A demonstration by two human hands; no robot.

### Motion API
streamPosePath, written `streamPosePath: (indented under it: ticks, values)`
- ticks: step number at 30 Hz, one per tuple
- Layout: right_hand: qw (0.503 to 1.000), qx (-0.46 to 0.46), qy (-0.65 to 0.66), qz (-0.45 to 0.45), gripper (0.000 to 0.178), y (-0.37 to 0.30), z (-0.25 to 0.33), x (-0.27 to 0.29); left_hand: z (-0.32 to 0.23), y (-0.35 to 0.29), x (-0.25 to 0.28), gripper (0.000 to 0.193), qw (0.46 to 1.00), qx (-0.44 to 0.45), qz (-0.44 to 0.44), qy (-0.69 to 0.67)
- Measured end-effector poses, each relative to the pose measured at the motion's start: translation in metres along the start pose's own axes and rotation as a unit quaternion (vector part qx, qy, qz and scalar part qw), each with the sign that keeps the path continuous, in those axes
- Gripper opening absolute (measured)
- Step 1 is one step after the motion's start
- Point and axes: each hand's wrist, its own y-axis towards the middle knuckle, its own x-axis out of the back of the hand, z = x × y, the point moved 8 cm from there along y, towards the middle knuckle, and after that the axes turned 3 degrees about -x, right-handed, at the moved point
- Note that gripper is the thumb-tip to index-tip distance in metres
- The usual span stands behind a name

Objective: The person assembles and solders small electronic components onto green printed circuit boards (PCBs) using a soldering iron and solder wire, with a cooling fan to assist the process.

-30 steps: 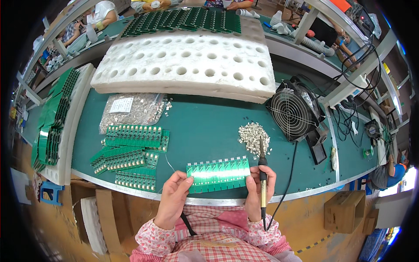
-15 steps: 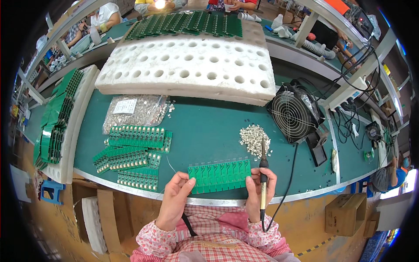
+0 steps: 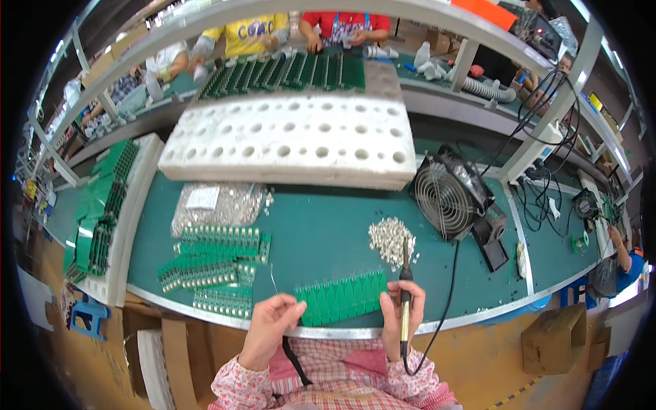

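A green circuit board (image 3: 342,298), made up of a row of narrow strips, is held up at the table's front edge, its right end tilted higher. My left hand (image 3: 268,326) is closed, thumb and forefinger pinched at the board's left end. A thin, pale solder wire (image 3: 272,277) rises from those fingers. In my right hand (image 3: 402,311) is a soldering iron (image 3: 405,304), its tip pointing away from me. The right thumb also presses against the board's right end. Beyond the iron lies a heap of small white components (image 3: 391,240).
Populated boards (image 3: 212,270) lie stacked at left, below a bag of components (image 3: 219,208). White foam blocks (image 3: 287,147) holding boards stand at the back and left. A black fan (image 3: 447,195) and iron stand (image 3: 490,242) are at right. Co-workers sit across.
The whole view has shifted, showing more of the far side. The board's right end has tilted up. Both hands keep their holds.
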Motion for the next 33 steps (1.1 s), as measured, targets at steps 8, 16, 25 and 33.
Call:
streamPosePath:
  ticks: [8, 16, 25, 33]
  values:
    - [0.998, -0.026, 0.061, 0.022, 0.028, -0.003, 0.009, 0.006, -0.063, 0.021, 0.018, 0.008, 0.998, -0.048, -0.002, -0.047]
    - [0.999, 0.017, -0.033, 0.025, 0.023, 0.003, 0.007, 0.023, -0.163, 0.154, -0.015, 0.011, 0.987, -0.104, 0.007, -0.122]
    - [0.994, 0.040, -0.089, 0.043, 0.023, 0.003, 0.009, 0.022, -0.179, 0.348, -0.130, 0.013, 0.960, -0.100, -0.015, -0.260]
    - [0.996, 0.001, -0.078, 0.036, 0.025, 0.000, -0.010, 0.023, -0.153, 0.401, -0.184, 0.009, 0.926, 0.013, -0.065, -0.372]
